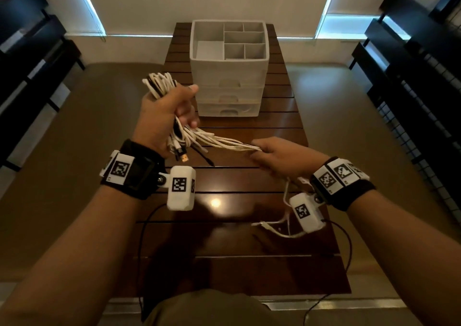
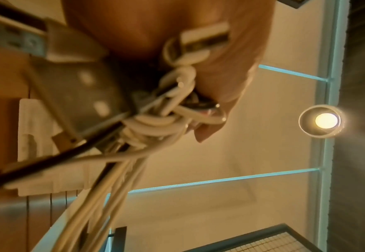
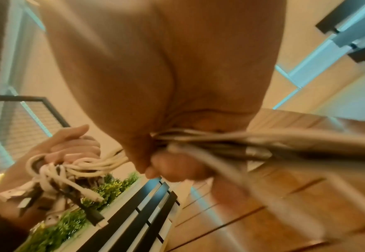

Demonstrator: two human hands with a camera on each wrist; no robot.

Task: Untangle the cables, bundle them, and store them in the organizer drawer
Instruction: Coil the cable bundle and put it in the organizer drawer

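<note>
The left hand is held above the left edge of the dark slatted table, its fingers curled round a folded bundle of white cables with a few black ones; loops stick out above the fist and plugs, a USB plug among them, hang below it. A sheaf of white strands runs from there to the right hand, whose fingers close round it above the table's middle. Loose cable ends trail onto the table near the right edge. The white drawer organizer stands at the far end, all three drawers closed.
</note>
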